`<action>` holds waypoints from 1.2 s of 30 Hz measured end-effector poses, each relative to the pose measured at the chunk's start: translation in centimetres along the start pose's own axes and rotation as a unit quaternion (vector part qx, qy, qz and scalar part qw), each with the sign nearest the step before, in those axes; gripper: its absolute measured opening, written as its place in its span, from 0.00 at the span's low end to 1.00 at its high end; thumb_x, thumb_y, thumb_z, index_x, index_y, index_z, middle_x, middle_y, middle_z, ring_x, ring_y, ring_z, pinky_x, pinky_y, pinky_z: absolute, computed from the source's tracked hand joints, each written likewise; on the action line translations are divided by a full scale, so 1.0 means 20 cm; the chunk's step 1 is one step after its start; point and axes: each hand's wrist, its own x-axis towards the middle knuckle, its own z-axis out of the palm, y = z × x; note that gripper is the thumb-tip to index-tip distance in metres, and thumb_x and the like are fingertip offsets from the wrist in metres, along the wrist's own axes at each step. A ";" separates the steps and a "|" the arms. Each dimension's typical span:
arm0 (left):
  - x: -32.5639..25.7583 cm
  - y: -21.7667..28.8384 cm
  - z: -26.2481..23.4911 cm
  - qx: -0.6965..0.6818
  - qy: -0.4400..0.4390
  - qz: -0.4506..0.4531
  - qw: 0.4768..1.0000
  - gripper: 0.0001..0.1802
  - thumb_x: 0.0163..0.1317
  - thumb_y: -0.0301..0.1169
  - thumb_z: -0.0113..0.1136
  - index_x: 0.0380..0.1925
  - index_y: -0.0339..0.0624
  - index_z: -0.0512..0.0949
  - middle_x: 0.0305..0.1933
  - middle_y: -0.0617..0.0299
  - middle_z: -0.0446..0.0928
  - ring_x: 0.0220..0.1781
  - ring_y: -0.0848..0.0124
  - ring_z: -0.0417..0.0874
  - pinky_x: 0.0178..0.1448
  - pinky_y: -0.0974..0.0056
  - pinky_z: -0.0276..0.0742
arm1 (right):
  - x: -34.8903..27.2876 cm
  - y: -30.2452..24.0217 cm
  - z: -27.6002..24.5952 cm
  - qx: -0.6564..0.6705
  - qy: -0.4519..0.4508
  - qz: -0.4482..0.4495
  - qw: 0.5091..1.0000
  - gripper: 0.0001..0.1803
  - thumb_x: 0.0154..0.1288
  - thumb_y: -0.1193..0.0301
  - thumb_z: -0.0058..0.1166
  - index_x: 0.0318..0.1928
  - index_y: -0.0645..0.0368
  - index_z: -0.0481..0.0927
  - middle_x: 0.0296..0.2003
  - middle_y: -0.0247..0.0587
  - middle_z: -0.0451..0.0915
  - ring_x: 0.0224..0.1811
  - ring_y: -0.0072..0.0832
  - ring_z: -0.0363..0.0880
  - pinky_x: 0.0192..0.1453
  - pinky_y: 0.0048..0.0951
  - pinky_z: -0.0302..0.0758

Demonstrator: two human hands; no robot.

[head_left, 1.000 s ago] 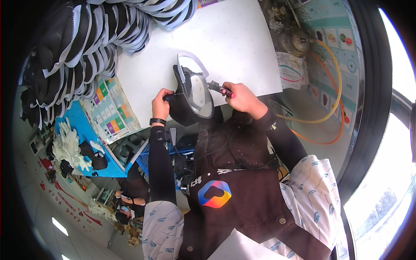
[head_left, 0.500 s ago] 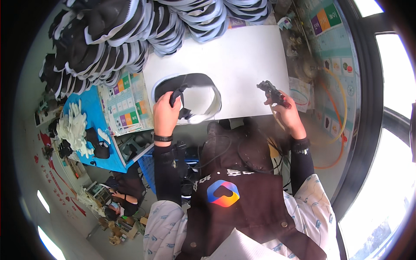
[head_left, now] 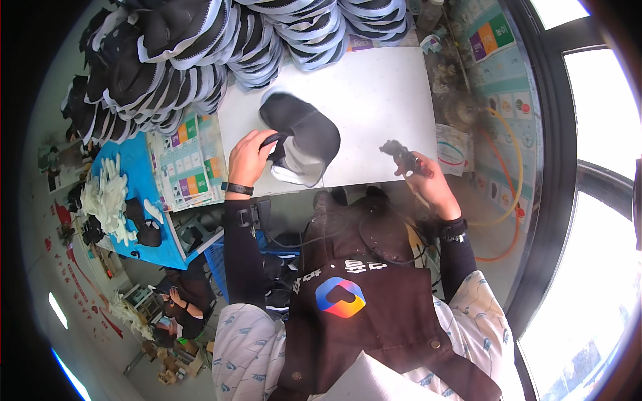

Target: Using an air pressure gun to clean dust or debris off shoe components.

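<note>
- Gripping white-lined black piece [head_left: 311, 130] in fingers of left hand [head_left: 247, 159], over bench [head_left: 384, 87] at 8 o'clock, near 6 o'clock edge.
- Grasping dark tool [head_left: 396, 152] with right hand [head_left: 433, 188], 4 o'clock.
- Open at 2 o'clock; crowded by stacked pieces [head_left: 304, 30], 10 to 12.
- Blurred at piece's top; cannot tell if touching bench.

Beneath the fingers [head_left: 254, 142] a white tabletop [head_left: 374, 93] is seen; to their right bright windows [head_left: 597, 110] are framed in black; to their left a blue table [head_left: 171, 248] is placed.
</note>
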 end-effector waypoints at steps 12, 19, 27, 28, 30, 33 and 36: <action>-0.27 -0.05 0.38 0.038 0.040 -0.045 0.997 0.21 0.64 0.28 0.67 0.57 0.54 0.85 0.42 0.55 0.80 0.42 0.51 0.85 0.48 0.54 0.82 | 0.00 -0.04 0.21 0.050 -0.073 0.017 0.996 0.11 0.55 0.78 0.55 0.41 0.61 0.80 0.31 0.31 0.82 0.28 0.21 0.75 0.31 0.24 0.73; -0.36 -0.11 0.35 0.016 0.045 -0.087 0.995 0.21 0.65 0.29 0.67 0.58 0.52 0.85 0.43 0.57 0.82 0.43 0.55 0.87 0.49 0.56 0.82 | 0.07 0.05 0.33 0.076 -0.125 -0.009 0.989 0.11 0.52 0.81 0.54 0.39 0.64 0.79 0.27 0.33 0.78 0.30 0.22 0.77 0.38 0.26 0.74; -0.38 -0.16 0.34 -0.004 0.055 -0.099 0.994 0.19 0.68 0.30 0.65 0.58 0.48 0.85 0.43 0.55 0.83 0.42 0.55 0.86 0.49 0.57 0.82 | 0.07 0.01 0.35 0.038 -0.148 -0.044 0.987 0.12 0.52 0.81 0.53 0.40 0.63 0.79 0.25 0.30 0.76 0.28 0.21 0.74 0.36 0.25 0.72; -0.39 -0.17 0.34 -0.002 0.058 -0.102 0.993 0.19 0.68 0.31 0.65 0.58 0.48 0.85 0.43 0.55 0.83 0.42 0.55 0.86 0.49 0.57 0.82 | 0.07 0.02 0.35 0.038 -0.147 -0.043 0.987 0.12 0.52 0.81 0.53 0.40 0.63 0.79 0.25 0.30 0.76 0.28 0.21 0.74 0.36 0.25 0.72; -0.39 -0.18 0.35 -0.021 0.058 -0.111 0.992 0.18 0.68 0.31 0.65 0.58 0.47 0.85 0.43 0.55 0.83 0.41 0.56 0.87 0.48 0.57 0.82 | 0.11 0.04 0.36 0.092 -0.094 -0.067 0.989 0.12 0.53 0.80 0.53 0.40 0.63 0.80 0.25 0.30 0.76 0.27 0.20 0.75 0.36 0.26 0.72; -0.38 -0.16 0.34 -0.019 0.056 -0.121 0.991 0.18 0.69 0.31 0.65 0.58 0.46 0.84 0.43 0.54 0.83 0.39 0.58 0.87 0.46 0.59 0.82 | 0.08 0.05 0.28 0.065 -0.074 -0.020 0.995 0.12 0.53 0.81 0.53 0.40 0.63 0.80 0.26 0.32 0.77 0.28 0.19 0.75 0.35 0.24 0.72; -0.39 -0.26 0.37 -0.044 0.097 -0.124 0.987 0.17 0.70 0.31 0.65 0.58 0.43 0.84 0.44 0.53 0.83 0.39 0.58 0.87 0.46 0.59 0.83 | 0.08 0.13 0.33 0.135 -0.141 -0.002 0.981 0.12 0.54 0.81 0.53 0.41 0.64 0.81 0.27 0.31 0.78 0.28 0.19 0.76 0.34 0.24 0.71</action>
